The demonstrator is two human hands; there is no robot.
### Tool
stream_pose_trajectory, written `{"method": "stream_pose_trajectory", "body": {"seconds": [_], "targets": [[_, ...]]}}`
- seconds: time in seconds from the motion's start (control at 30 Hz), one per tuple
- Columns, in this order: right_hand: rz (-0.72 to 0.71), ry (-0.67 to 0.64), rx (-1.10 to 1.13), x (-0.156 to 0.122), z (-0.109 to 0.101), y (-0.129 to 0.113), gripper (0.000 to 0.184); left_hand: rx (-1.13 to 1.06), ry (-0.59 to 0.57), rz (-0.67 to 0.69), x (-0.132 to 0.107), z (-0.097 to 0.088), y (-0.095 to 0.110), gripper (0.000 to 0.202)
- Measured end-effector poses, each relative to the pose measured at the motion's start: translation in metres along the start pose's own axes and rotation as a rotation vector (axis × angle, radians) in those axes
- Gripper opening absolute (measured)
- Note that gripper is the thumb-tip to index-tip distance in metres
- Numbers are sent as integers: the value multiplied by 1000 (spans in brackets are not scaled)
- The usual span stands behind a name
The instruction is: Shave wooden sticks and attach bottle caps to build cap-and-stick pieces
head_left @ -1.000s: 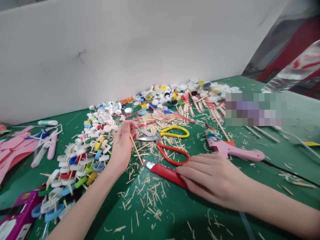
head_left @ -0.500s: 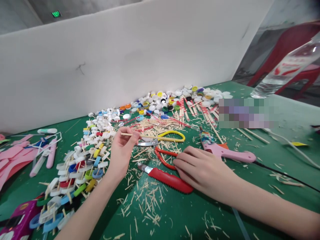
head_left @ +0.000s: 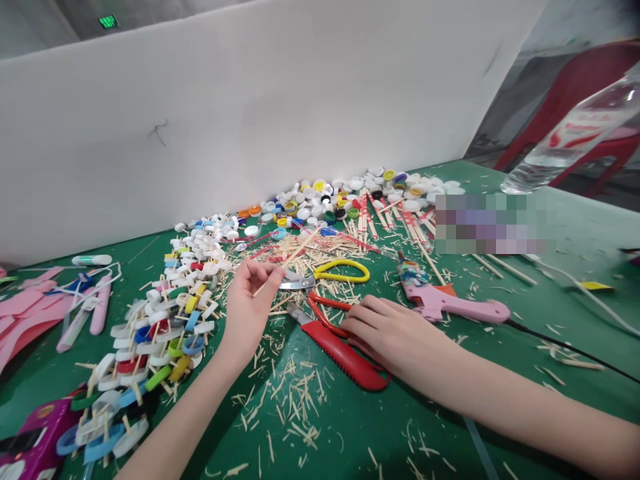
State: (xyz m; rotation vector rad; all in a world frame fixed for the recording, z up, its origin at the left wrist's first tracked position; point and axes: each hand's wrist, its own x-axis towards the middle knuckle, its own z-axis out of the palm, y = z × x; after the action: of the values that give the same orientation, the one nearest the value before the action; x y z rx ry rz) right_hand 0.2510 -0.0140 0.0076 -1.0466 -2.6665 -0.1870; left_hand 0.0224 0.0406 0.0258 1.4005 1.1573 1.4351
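My left hand (head_left: pixel 253 303) pinches a thin wooden chopstick (head_left: pixel 295 257), which slants up and away over the pile of shavings. My right hand (head_left: pixel 387 333) is palm down with curled fingers, on the upper side of a red utility knife (head_left: pixel 343 353); its thumb and grip are mostly hidden. The knife's blade end points toward the far left. Scissors with one yellow and one red handle (head_left: pixel 343 272) lie spread just beyond, the red loop partly under my right fingers. Wood shavings (head_left: pixel 293 400) are scattered on the green table around both hands.
Bottle caps strung on sticks (head_left: pixel 160 327) run down the left, beside a purple device (head_left: pixel 37 433). Loose caps (head_left: pixel 320 200) line the white panel (head_left: pixel 225 127). A pink glue gun (head_left: pixel 465 308) with a cord lies right; a water bottle (head_left: pixel 560 150) stands behind.
The chopstick in my left hand has swung from nearly level to pointing up and away. The red knife has turned, its blade end shifting farther from me. My right hand has barely moved.
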Motion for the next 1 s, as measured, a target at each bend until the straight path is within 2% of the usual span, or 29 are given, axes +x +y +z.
{"method": "stream_pose_trajectory", "body": {"seconds": [0.13, 0.23, 0.33, 0.57, 0.67, 0.83, 1.0], "targets": [[-1, 41, 44, 2, -1, -2, 23, 95, -23, 53, -6, 3, 2, 27], [24, 120, 76, 5, -4, -2, 24, 165, -48, 99, -11, 5, 1, 26], [28, 176, 148, 7, -8, -4, 23, 164, -82, 102, -16, 8, 0, 24], [-74, 148, 393, 4, -24, -28, 24, 60, -111, 133, -23, 14, 4, 18], [-99, 111, 427, 7, -27, -30, 26, 56, -113, 125, -23, 14, 3, 17], [94, 164, 205, 11, -18, -20, 29, 108, -96, 130, -22, 14, 3, 20], [231, 90, 146, 14, -8, -16, 47, 117, -77, 132, -20, 13, 4, 24]]}}
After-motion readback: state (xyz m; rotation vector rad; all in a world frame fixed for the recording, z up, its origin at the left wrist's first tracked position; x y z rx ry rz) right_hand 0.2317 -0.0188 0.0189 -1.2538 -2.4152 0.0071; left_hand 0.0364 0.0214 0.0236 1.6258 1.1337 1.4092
